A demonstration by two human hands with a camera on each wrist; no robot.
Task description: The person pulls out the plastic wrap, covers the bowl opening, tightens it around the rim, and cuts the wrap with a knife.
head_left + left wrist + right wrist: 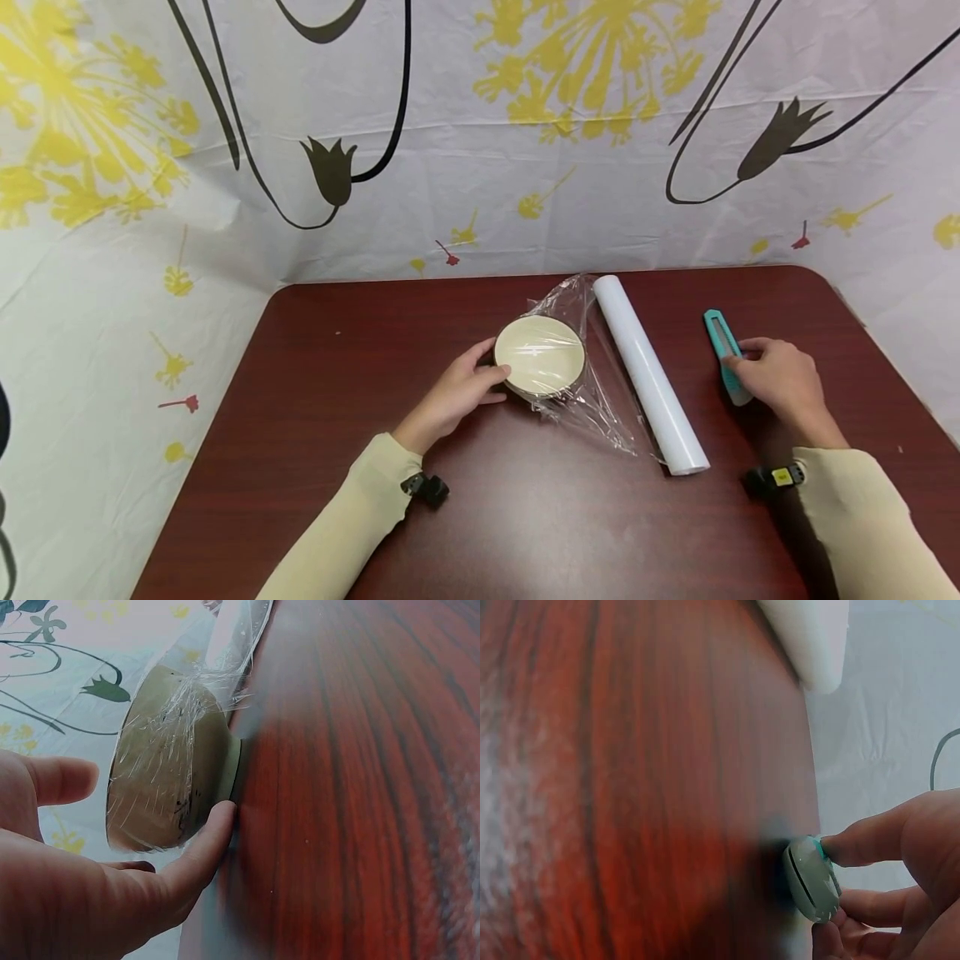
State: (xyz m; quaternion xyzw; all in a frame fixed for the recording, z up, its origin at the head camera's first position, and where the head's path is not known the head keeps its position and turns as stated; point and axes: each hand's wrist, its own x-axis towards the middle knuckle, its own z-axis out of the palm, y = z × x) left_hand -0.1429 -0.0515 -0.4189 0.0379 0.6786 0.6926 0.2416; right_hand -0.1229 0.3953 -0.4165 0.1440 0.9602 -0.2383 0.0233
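Observation:
A cream bowl (538, 354) stands left of a white roll of plastic wrap, with clear film (592, 417) stretched over its top and hanging loose at its right. My left hand (459, 390) is at the bowl's left side. In the left wrist view, the fingers (217, 825) reach the bowl's foot, while the thumb (71, 780) stands slightly apart from the rim. My right hand (783, 379) holds a teal and grey utility knife (722, 337) between thumb and fingers, close to the tabletop. No bare blade can be made out.
The white roll of plastic wrap (651, 375) lies slanted between the bowl and the knife, joined to the film. All this is on a dark red wooden table (360, 350). A flowered white cloth (450, 150) hangs behind the table's back edge.

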